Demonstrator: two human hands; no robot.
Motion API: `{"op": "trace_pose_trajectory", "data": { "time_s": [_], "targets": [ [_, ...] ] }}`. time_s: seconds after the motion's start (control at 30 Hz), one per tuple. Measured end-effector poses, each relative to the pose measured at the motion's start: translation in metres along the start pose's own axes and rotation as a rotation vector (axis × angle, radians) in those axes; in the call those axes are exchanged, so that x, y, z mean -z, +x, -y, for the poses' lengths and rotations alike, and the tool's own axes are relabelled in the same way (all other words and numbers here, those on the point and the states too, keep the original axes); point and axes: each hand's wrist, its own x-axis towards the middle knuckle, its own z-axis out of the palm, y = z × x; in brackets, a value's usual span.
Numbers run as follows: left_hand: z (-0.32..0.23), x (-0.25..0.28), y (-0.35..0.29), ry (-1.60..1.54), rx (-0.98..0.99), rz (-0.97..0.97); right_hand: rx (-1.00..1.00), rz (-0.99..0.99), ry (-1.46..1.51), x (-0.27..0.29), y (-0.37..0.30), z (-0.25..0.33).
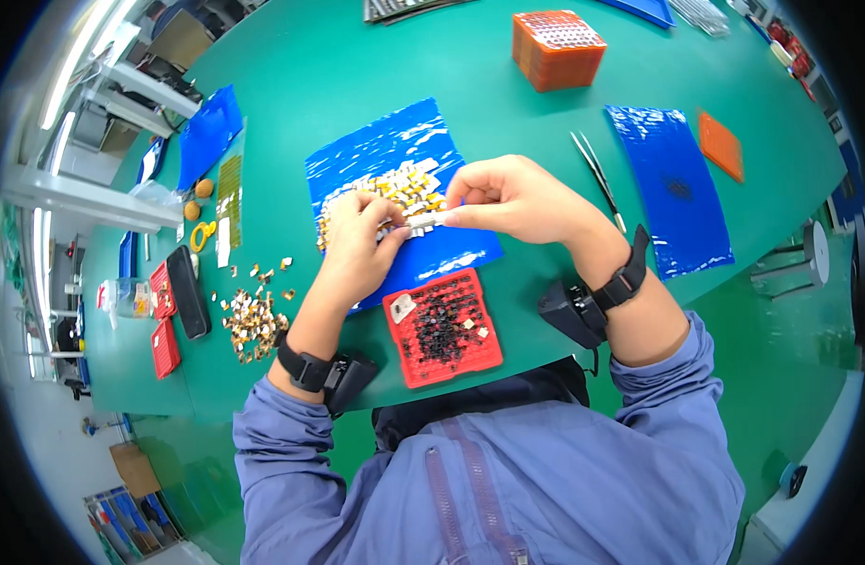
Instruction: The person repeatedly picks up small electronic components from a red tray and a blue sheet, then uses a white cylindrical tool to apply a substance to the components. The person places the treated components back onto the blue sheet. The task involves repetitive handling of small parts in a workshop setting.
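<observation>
Pinching near the frame centre: left hand (355, 252) and right hand (508, 200), thumb and fingers of each closed on opposite ends of a small white piece (427, 220); exact fingertip contact on the left partly hidden by the knuckles. White piece is held over a blue sheet (371, 141), just beside a heap of yellow-and-white parts (406, 186) lying on that sheet. Below the hands, lower centre: red tray (492, 353) holding many small black parts (439, 330) plus a few pale bits. Right of centre: tweezers (595, 177), lying at a slant; beyond them, a second blue sheet (677, 193), then an orange plate (720, 146). Upper right: orange stack (557, 58). Left of frame: loose gold-and-white bits (252, 325), a black case (188, 292) and a yellow-handled tool (202, 235). All rest on a green surface (329, 71).
</observation>
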Motion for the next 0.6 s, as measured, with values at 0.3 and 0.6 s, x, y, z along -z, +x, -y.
{"op": "trace_pose_trajectory", "data": {
  "time_s": [0.3,0.6],
  "targets": [
    [0.029,0.06,-0.031,-0.076,0.048,-0.139,-0.043,-0.016,0.074,-0.003,-0.001,-0.003],
    [0.064,0.086,-0.091,0.078,0.404,0.104,-0.04,-0.009,0.093,-0.004,0.0,-0.008]
  ]
}}
